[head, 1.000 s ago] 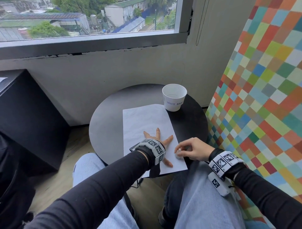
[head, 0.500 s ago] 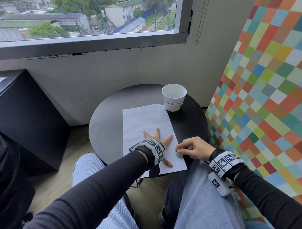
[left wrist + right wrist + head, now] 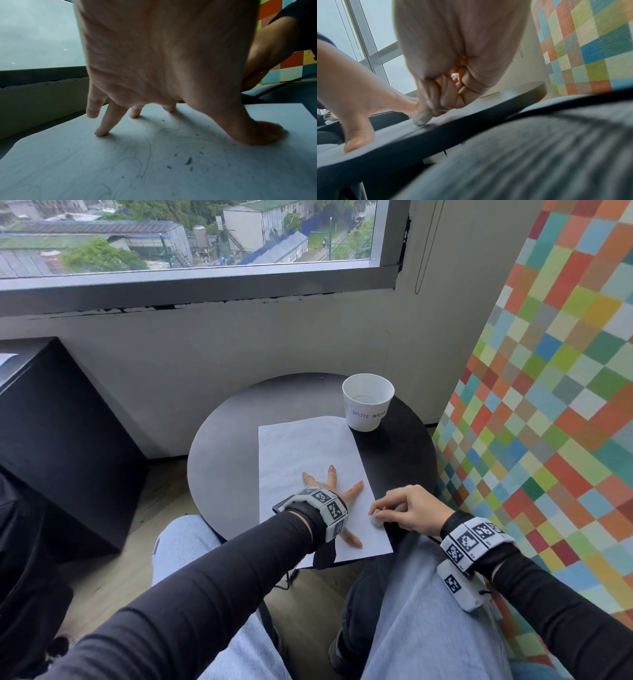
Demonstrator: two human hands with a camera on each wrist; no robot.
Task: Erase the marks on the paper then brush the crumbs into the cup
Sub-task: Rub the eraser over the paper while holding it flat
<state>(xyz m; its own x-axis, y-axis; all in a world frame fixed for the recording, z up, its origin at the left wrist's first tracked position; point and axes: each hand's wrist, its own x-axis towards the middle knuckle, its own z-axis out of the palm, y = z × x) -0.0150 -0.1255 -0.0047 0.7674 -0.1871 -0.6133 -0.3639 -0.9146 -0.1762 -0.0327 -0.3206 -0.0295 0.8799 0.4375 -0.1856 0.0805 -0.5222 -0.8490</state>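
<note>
White paper point(image 3: 308, 453) lies on the round black table point(image 3: 226, 460), its near corner overhanging the edge, with the "WASTE BASKET" paper cup point(image 3: 367, 402) standing just beside its far right corner. The left hand point(image 3: 329, 491) is spread wide, fingertips point(image 3: 101, 133) and thumb pressed flat to pin the sheet. The right hand point(image 3: 407, 510) has its fingers curled tight around a small grey-white eraser point(image 3: 421, 119), whose tip touches the paper at the near right edge.

Compared with 1 second ago, the right hand has slid a little toward the person along that edge, while the left hand has stayed put; this reads as 1 stroke in ongoing rubbing. The left wrist view shows faint pencil loops point(image 3: 96, 155) remaining over much of the sheet and dark crumbs point(image 3: 188, 161) scattered near the thumb. By my judgement, erasing is far from finished, and brushing into the cup has not begun.
</note>
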